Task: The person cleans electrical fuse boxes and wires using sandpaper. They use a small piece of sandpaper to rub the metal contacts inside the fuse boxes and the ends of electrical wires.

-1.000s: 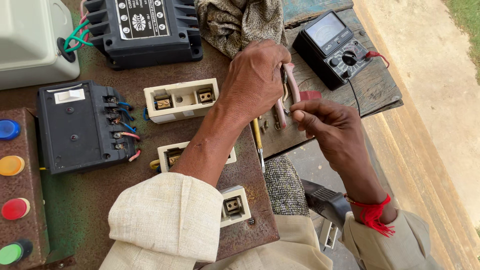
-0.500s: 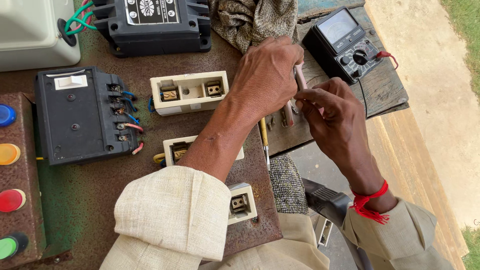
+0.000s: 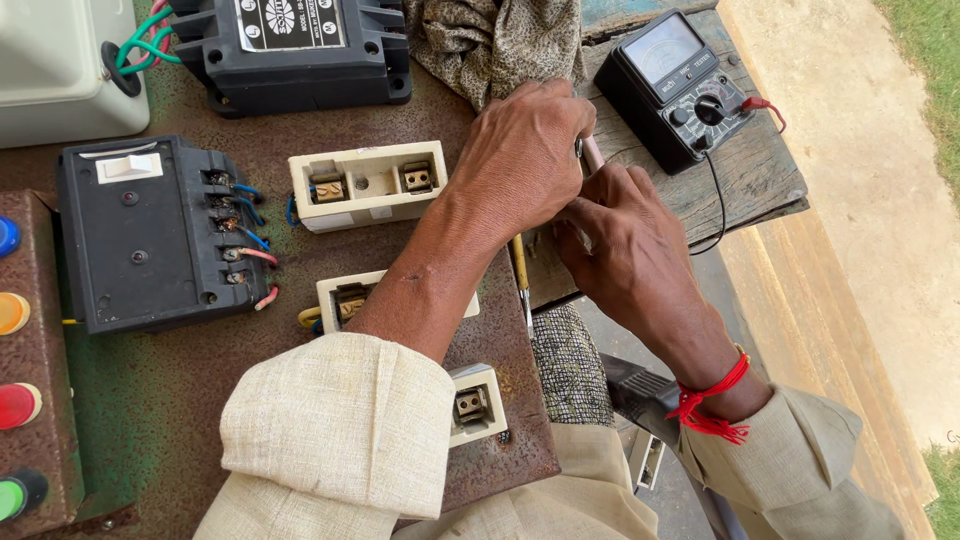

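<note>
evidently both hands, left hand (image 3: 520, 150) and right hand (image 3: 635, 250), pinch a slim pinkish probe (image 3: 592, 153): light, rigid, best gripped mid-shaft.

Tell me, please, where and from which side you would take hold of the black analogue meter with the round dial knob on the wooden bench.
I would grip the black analogue meter across its two long sides, fingers coming from above. It lies flat, face up, on the wooden bench, so the sides are free; avoid the knob end, where the red and black leads plug in.
</note>
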